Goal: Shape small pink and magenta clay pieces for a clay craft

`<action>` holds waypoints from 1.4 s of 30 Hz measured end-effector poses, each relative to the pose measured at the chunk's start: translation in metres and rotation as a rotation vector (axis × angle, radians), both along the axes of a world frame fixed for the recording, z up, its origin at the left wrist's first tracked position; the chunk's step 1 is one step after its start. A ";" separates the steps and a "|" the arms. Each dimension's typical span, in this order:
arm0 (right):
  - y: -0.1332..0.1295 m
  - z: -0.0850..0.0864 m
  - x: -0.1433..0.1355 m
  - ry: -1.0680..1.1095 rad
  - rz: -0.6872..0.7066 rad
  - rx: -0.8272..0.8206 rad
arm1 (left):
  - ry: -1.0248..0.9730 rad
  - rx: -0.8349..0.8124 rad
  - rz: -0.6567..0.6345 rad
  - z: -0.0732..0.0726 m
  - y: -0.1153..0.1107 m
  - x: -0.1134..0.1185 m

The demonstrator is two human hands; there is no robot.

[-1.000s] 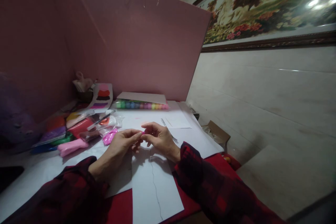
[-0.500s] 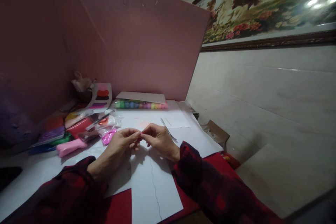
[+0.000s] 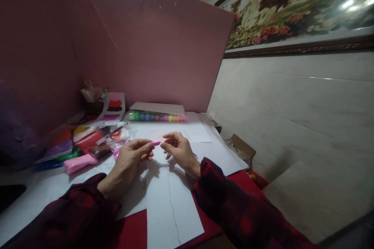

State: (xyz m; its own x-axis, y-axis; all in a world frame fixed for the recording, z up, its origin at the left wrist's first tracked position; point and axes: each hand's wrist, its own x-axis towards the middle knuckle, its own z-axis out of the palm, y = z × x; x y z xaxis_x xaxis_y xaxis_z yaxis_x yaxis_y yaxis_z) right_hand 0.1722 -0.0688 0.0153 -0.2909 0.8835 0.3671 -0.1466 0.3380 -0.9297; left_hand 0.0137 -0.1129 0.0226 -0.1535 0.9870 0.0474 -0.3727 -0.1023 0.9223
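Observation:
Between the thumb and fingertips of my left hand is a small pink piece of clay, pointing toward the right. My right hand is just beside its free tip, thumb and index finger slightly apart, with nothing visible between them. Both hands hover over a white sheet marked with a thin wavy line. A bright pink lump lies partly hidden behind my left hand.
Colourful clay packets are piled on the left. Toward the back lie a pack of coloured clay and a sheet with painted colour bands. An open cardboard box stands beyond the table's right side.
My hands have moved slightly apart. The right fingers have come off the pink piece, which now shows as a longer strip in my left fingertips.

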 end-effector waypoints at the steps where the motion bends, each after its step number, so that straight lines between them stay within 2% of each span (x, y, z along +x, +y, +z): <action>1: -0.003 0.000 0.000 -0.022 0.022 0.028 | 0.017 0.003 -0.027 0.000 -0.001 0.001; 5: -0.008 0.002 -0.001 -0.040 0.033 0.094 | 0.076 0.007 -0.099 -0.002 -0.003 0.002; 9: -0.002 0.003 -0.001 0.047 -0.062 0.035 | 0.030 -0.005 0.041 -0.002 -0.001 0.001; 11: 0.001 0.002 -0.001 0.078 -0.077 0.003 | 0.015 -0.012 0.058 -0.001 -0.001 0.000; 15: 0.001 -0.001 -0.003 0.064 -0.017 -0.043 | 0.027 -0.011 0.008 0.001 -0.003 0.002; 19: -0.003 -0.002 -0.003 0.041 0.096 0.000 | 0.038 -0.013 -0.018 0.001 -0.005 0.003; 25: -0.008 0.000 -0.002 0.011 0.159 0.047 | 0.064 -0.046 -0.223 -0.001 -0.006 0.006; 29: -0.007 0.000 -0.002 0.003 0.148 0.073 | 0.095 -0.043 -0.217 -0.001 -0.006 0.006; 36: -0.010 0.004 0.002 -0.116 -0.046 0.092 | 0.094 -0.020 -0.218 0.000 -0.006 0.007; 42: -0.012 0.003 0.001 -0.134 0.048 0.190 | 0.087 -0.036 -0.289 0.003 -0.009 0.006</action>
